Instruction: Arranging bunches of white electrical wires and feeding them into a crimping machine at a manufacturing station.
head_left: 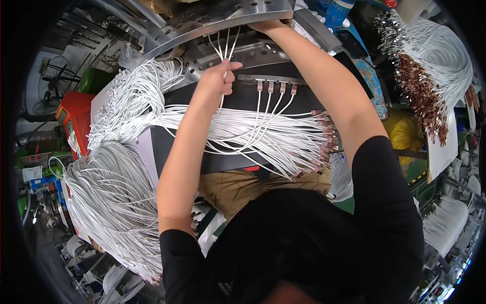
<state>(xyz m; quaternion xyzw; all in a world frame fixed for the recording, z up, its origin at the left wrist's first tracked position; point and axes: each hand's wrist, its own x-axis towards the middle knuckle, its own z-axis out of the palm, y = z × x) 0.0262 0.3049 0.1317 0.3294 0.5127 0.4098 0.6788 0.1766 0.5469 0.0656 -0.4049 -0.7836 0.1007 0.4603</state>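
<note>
My left hand is closed around several thin white cables. From its fingers these cables fan upward to a perforated metal machine plate. At the top, my right hand reaches to that plate's edge, and its fingers are hidden there. Below the hands, several white cables with coppery connector ends hang side by side from a metal strip. Across my lap lies a bundle of white cables, its connector ends fanned toward the right.
A large heap of white cables hangs at the left, with a coiled bundle above it. More cables with shiny ends rest at the upper right. A red container and a fan stand at the far left. A yellow bag sits at the right.
</note>
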